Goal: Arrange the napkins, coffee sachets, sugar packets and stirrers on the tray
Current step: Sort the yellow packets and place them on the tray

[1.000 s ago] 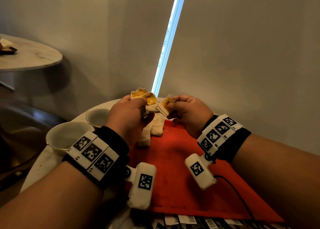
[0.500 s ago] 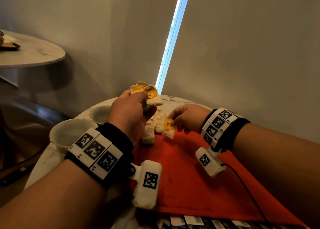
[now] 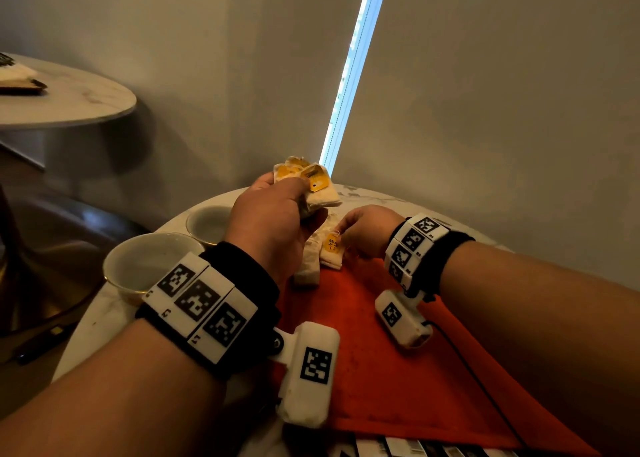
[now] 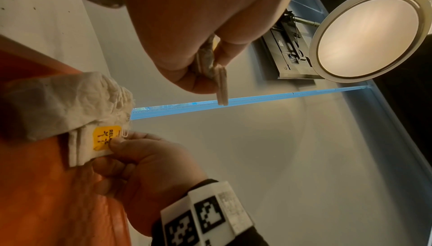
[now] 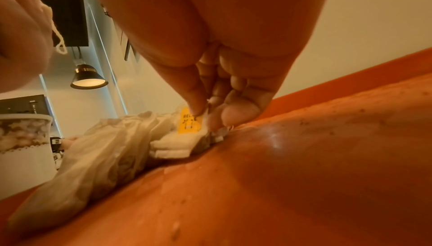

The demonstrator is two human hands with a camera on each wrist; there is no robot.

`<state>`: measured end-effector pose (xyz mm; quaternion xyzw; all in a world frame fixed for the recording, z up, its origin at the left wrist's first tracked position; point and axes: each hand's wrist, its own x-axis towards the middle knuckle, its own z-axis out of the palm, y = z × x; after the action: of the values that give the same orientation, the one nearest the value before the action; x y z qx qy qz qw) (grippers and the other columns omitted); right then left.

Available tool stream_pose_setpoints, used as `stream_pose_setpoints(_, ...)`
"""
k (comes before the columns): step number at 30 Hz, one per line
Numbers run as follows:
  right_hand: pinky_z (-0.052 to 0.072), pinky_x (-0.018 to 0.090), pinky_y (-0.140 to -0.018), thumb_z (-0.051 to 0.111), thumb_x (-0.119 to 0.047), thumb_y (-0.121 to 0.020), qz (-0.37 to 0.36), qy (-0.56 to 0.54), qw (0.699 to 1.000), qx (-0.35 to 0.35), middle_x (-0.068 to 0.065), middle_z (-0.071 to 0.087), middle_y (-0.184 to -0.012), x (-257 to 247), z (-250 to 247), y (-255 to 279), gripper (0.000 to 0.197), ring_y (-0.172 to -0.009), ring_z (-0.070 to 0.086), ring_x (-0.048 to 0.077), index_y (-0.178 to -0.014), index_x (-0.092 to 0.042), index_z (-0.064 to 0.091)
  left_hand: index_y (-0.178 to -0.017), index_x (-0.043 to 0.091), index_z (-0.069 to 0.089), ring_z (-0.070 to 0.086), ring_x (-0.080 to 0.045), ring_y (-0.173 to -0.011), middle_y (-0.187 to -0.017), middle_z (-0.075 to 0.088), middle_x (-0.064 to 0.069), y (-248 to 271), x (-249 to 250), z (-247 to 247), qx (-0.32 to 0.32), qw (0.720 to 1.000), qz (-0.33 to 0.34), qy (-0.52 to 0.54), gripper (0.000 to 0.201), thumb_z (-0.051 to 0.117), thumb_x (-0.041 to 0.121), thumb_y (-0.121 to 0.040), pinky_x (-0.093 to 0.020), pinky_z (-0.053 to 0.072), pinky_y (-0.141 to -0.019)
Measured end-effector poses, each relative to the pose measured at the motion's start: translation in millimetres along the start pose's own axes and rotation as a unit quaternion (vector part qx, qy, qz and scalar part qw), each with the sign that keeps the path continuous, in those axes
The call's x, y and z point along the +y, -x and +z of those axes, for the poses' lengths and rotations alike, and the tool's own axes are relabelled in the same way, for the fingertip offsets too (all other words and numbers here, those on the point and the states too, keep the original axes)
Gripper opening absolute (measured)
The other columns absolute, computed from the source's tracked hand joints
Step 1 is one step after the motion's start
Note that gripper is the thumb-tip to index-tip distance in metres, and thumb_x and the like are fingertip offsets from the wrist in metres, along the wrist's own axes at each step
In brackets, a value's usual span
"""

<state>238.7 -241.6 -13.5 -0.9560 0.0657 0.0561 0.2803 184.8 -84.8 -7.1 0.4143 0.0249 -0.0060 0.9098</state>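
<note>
My left hand (image 3: 277, 214) is raised over the table's far side and grips a bunch of white sachets with yellow tags (image 3: 308, 181); the left wrist view shows their edges (image 4: 221, 83) pinched between thumb and fingers. My right hand (image 3: 360, 229) is low at the far left corner of the orange tray (image 3: 398, 370). It pinches one sachet with a yellow tag (image 3: 331, 248), which touches the tray (image 5: 304, 176) beside a small pile of white sachets (image 3: 308, 266). The right wrist view shows the fingertips (image 5: 198, 111) on the tagged sachet (image 5: 189, 124).
Two white cups (image 3: 149, 262) (image 3: 207, 222) stand left of the tray on the round marble table (image 3: 104, 318). A row of packets (image 3: 398, 449) lies at the tray's near edge. A wall rises just behind the table. Another round table (image 3: 62, 100) stands far left.
My right hand drew one sachet away from the bunch and lowered it to the tray's far left corner. My left hand stayed raised with the bunch.
</note>
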Motion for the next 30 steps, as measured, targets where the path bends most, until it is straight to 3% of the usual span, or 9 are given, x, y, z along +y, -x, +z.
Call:
stream_pose_setpoints(4, 0.058, 0.033, -0.075, 0.075, -0.012, -0.086, -0.006, -0.021, 1.000, 0.011, 0.002, 0.072, -0.083, 0, -2, 1, 0.010, -0.073, 0.067, 0.016, -0.087, -0.022, 0.073, -0.104, 0.016, 0.063, 0.069, -0.023, -0.090, -0.103, 0.070, -0.012, -1, 0, 0, 0.002, 1.000, -0.001, 0.003, 0.011, 0.057, 0.008, -0.099, -0.024, 0.055, -0.055)
stream_pose_setpoints(9, 0.061, 0.047, -0.082, 0.072, -0.018, -0.089, -0.002, -0.076, 0.997, 0.006, 0.012, 0.072, -0.092, -1, -7, 5, 0.008, -0.085, 0.073, 0.026, -0.093, -0.013, 0.068, -0.099, 0.016, 0.062, 0.069, -0.021, -0.086, -0.096, 0.070, -0.010, 1, 1, 1, -0.006, 1.000, 0.001, 0.010, 0.011, 0.056, 0.008, -0.100, -0.024, 0.056, -0.056)
stream_pose_setpoints(11, 0.062, 0.044, -0.081, 0.068, -0.015, -0.092, 0.011, -0.107, 0.994, -0.015, 0.011, 0.070, -0.089, -4, -7, 8, 0.010, -0.077, 0.071, 0.023, -0.100, -0.009, 0.066, -0.100, 0.017, 0.062, 0.070, -0.021, -0.087, -0.096, 0.070, -0.009, 2, 1, 1, -0.004, 1.000, 0.000, 0.008, 0.011, 0.056, 0.009, -0.100, -0.024, 0.057, -0.056)
stream_pose_setpoints(15, 0.054, 0.024, -0.055, 0.062, -0.014, -0.096, 0.054, -0.084, 0.991, -0.089, 0.006, 0.072, -0.084, -14, -6, 21, 0.021, -0.063, 0.068, 0.017, -0.112, -0.003, 0.068, -0.100, 0.018, 0.062, 0.070, -0.022, -0.090, -0.097, 0.071, -0.009, 2, 0, 1, 0.001, 1.000, -0.002, 0.003, 0.010, 0.056, 0.010, -0.101, -0.025, 0.057, -0.058)
stream_pose_setpoints(19, 0.051, 0.026, -0.064, 0.057, -0.016, -0.099, 0.051, -0.040, 0.990, -0.127, 0.001, 0.070, -0.084, -20, -3, 25, 0.025, -0.077, 0.065, 0.018, -0.116, -0.002, 0.069, -0.100, 0.018, 0.062, 0.071, -0.022, -0.090, -0.097, 0.071, -0.009, 1, 1, 0, 0.002, 1.000, -0.003, 0.005, 0.010, 0.057, 0.010, -0.100, -0.025, 0.057, -0.058)
stream_pose_setpoints(22, 0.049, 0.023, -0.058, 0.057, -0.017, -0.100, 0.032, -0.024, 0.993, -0.108, -0.002, 0.069, -0.083, -20, -4, 26, 0.024, -0.068, 0.063, 0.012, -0.115, -0.004, 0.069, -0.101, 0.017, 0.061, 0.070, -0.023, -0.091, -0.100, 0.069, -0.011, 1, 0, 0, -0.003, 1.000, -0.007, 0.009, 0.009, 0.056, 0.009, -0.100, -0.025, 0.057, -0.058)
stream_pose_setpoints(25, 0.051, 0.028, -0.062, 0.058, -0.017, -0.098, -0.017, -0.057, 0.997, -0.052, 0.000, 0.069, -0.085, -14, -6, 24, 0.013, -0.074, 0.064, 0.017, -0.103, -0.011, 0.068, -0.103, 0.014, 0.060, 0.070, -0.024, -0.089, -0.101, 0.069, -0.014, 0, 0, 1, -0.012, 1.000, -0.013, 0.024, 0.009, 0.056, 0.007, -0.100, -0.026, 0.057, -0.056)
stream_pose_setpoints(27, 0.049, 0.034, -0.063, 0.057, -0.021, -0.098, -0.056, -0.160, 0.985, 0.014, 0.003, 0.068, -0.083, -12, -9, 23, 0.012, -0.073, 0.063, 0.021, -0.090, -0.017, 0.065, -0.103, 0.012, 0.061, 0.070, -0.022, -0.082, -0.096, 0.069, -0.013, 1, -1, 2, -0.022, 0.999, -0.012, 0.028, 0.010, 0.055, 0.005, -0.100, -0.025, 0.057, -0.054)
stream_pose_setpoints(30, 0.041, 0.031, -0.055, 0.052, -0.031, -0.102, -0.095, -0.327, 0.938, 0.060, 0.004, 0.062, -0.076, -16, -20, 29, 0.025, -0.063, 0.057, 0.018, -0.092, -0.013, 0.065, -0.104, 0.013, 0.061, 0.070, -0.022, -0.085, -0.098, 0.069, -0.013, 2, -2, 3, -0.026, 0.999, -0.014, 0.015, 0.010, 0.056, 0.005, -0.099, -0.025, 0.056, -0.054)
